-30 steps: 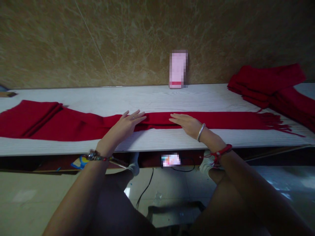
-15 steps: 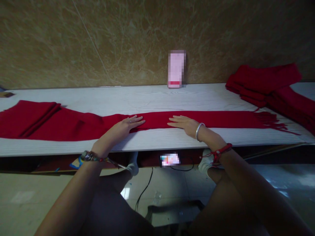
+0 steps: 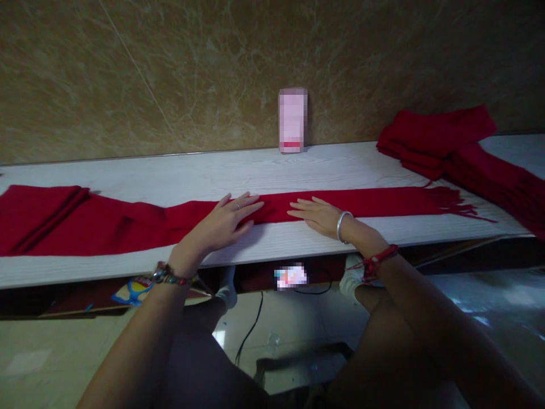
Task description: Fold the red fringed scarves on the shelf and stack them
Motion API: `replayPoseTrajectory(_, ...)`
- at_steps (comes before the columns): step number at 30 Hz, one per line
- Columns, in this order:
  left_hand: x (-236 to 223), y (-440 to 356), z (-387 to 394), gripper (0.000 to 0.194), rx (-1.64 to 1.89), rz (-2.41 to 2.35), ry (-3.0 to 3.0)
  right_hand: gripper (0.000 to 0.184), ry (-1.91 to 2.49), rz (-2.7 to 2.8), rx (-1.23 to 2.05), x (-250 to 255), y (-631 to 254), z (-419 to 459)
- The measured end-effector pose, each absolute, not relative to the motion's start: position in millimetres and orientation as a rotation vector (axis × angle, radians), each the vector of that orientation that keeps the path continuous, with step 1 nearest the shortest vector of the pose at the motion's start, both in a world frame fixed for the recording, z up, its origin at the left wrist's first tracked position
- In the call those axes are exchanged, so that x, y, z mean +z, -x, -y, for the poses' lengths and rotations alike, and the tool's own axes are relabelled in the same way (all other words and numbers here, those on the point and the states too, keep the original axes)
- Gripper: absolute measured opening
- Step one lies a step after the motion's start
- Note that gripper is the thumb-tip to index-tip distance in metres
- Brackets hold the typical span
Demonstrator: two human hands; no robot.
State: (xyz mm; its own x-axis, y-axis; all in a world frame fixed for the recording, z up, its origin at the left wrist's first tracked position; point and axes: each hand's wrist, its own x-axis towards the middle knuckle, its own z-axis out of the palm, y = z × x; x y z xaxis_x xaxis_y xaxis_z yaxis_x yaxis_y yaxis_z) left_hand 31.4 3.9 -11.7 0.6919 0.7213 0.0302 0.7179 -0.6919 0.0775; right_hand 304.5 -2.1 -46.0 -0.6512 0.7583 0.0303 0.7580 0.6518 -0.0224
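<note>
A long red scarf (image 3: 370,203) lies stretched across the white wood-grain table (image 3: 204,173), folded to a narrow strip on the right with its fringe at that end. Toward the left the cloth widens, wrinkles a little and ends in stacked folds. My left hand (image 3: 232,220) is at the middle of the strip, fingers spread over the cloth. Flat on the scarf a little farther right rests my right hand (image 3: 319,217), its fingers stretched out and pointing left. Neither hand grips anything.
A pile of red scarves (image 3: 443,142) with fringes sits at the back right. Against the marbled wall stands a pink, blurred upright item (image 3: 293,120). Below the table edge are a lit phone-like screen (image 3: 291,276), a black cable (image 3: 250,329) and a blue-and-yellow packet (image 3: 134,291).
My left hand has shifted a little right along the scarf, its fingers more spread. My right hand stays at nearly the same spot. The view has turned slightly.
</note>
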Motion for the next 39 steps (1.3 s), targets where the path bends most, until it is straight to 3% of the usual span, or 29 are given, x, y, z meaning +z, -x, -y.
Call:
replayPoseTrajectory(8,-29,-37,-14,0.053,-0.167,-1.239,-2.763,0.048,1.45,2.757,0.02,-44,-311,22)
replayPoseTrajectory(15,-27,-10,-14,0.059,-0.22,-1.2,-2.766,0.044,1.522,2.67,-0.033,-34,-333,42)
replayPoseTrajectory(21,-25,4,-17,0.064,-0.175,-1.147,-2.749,0.05,1.884,2.463,0.071,-36,-349,39)
replayPoseTrajectory(31,-32,52,-7,0.053,-0.139,-1.211,-2.77,0.05,2.226,2.243,0.136,-38,-379,31)
replayPoseTrajectory(39,7,-42,-21,0.061,0.017,-1.106,-2.903,0.048,2.111,2.22,0.06,-46,-393,20)
